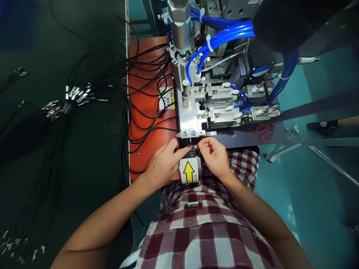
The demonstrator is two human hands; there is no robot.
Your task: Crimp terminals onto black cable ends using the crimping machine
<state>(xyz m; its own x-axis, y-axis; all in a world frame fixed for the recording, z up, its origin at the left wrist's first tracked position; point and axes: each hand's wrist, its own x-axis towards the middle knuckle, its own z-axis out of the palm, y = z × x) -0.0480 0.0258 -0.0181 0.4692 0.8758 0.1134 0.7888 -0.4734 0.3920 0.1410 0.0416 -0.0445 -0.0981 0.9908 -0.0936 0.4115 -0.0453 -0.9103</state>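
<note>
My left hand [163, 164] is closed at the front of the metal machine [190, 121], fingers curled and thumb stretched toward a small slot. My right hand [215, 156] pinches from the other side, thumb and forefinger together. Between the fingertips is a tiny part with a bit of red, too small to name. Just below them, a white plate with a yellow arrow [189, 171] sticks out toward my checked apron. Black cables [148, 129] run from the machine's left side across the orange base plate [140, 158].
Bundles of black cables with metal-tipped ends [77, 94] lie on the dark table at left. Blue air hoses [230, 35] arch over the machine. Red-handled scissors [264, 131] rest on the dark ledge at right. Another person's foot [322, 127] is on the floor at far right.
</note>
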